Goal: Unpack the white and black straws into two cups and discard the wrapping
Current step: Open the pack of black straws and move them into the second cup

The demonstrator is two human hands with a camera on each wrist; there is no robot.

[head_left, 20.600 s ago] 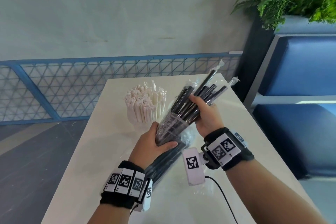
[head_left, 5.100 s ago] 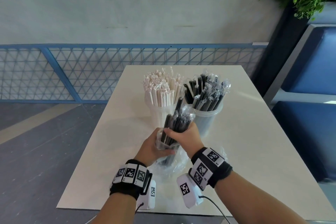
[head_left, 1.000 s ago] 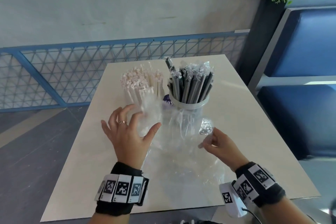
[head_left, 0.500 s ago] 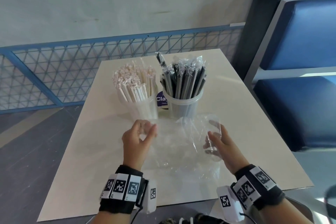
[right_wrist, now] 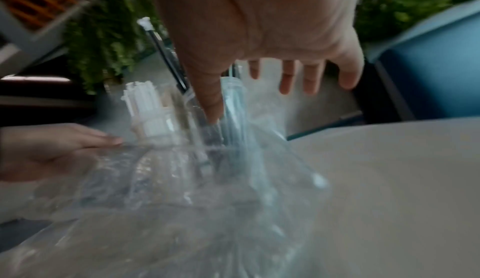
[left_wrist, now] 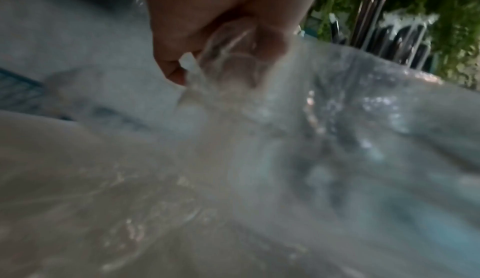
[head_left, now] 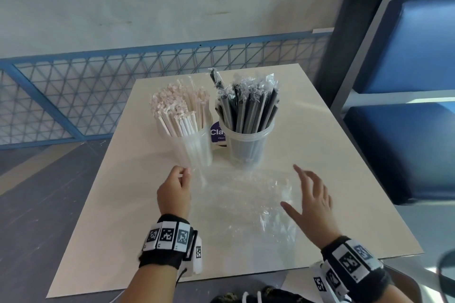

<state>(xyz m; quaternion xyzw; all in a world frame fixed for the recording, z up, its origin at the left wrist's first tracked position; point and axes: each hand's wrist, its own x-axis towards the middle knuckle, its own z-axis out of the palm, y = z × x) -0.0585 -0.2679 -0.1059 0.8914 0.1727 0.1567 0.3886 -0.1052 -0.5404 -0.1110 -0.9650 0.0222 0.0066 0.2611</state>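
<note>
The left hand (head_left: pixel 173 189) pinches one edge of the clear plastic wrapping (head_left: pixel 246 202), which lies crumpled on the worktop (head_left: pixel 344 179) between both hands. The right hand (head_left: pixel 314 204) hovers over the wrapping's other side with fingers spread, holding nothing. Just beyond stand two clear cups side by side, white straws (head_left: pixel 177 110) in the left, black straws (head_left: pixel 248 103) in the right

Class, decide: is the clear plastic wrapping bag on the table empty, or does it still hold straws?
Empty. The clear plastic wrapping bag lies flat and see-through on the table; no straws show inside.
</note>
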